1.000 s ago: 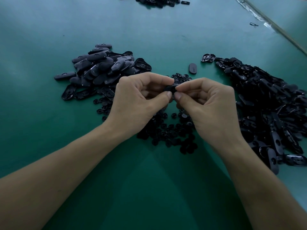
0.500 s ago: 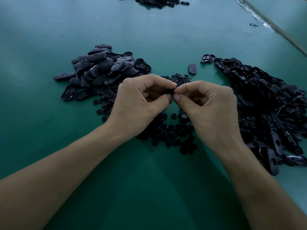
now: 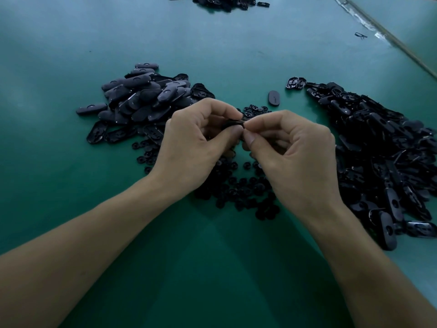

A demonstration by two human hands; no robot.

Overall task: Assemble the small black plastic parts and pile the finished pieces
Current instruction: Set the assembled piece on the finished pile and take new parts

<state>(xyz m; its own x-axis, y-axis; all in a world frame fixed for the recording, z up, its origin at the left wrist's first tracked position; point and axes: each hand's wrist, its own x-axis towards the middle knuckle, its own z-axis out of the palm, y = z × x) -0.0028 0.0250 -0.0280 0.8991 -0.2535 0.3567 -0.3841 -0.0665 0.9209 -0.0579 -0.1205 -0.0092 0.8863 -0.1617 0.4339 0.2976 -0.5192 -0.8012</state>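
the left hand [image 3: 194, 147] and the right hand [image 3: 298, 162] meet fingertip to fingertip, both pinching one small black part [image 3: 233, 124] between thumb and forefinger, held above the green table [image 3: 212, 268]. directly beneath them lies a scatter of small round pieces [image 3: 246, 188]. at ten o'clock from the grip sits a pile of oval shells [image 3: 142, 98]; at three o'clock spreads a bigger, looser heap [image 3: 383, 147]. a lone oval piece [image 3: 273, 98] lies at one o'clock, apart from both. another dark pile [image 3: 220, 1] shows far off at twelve o'clock.
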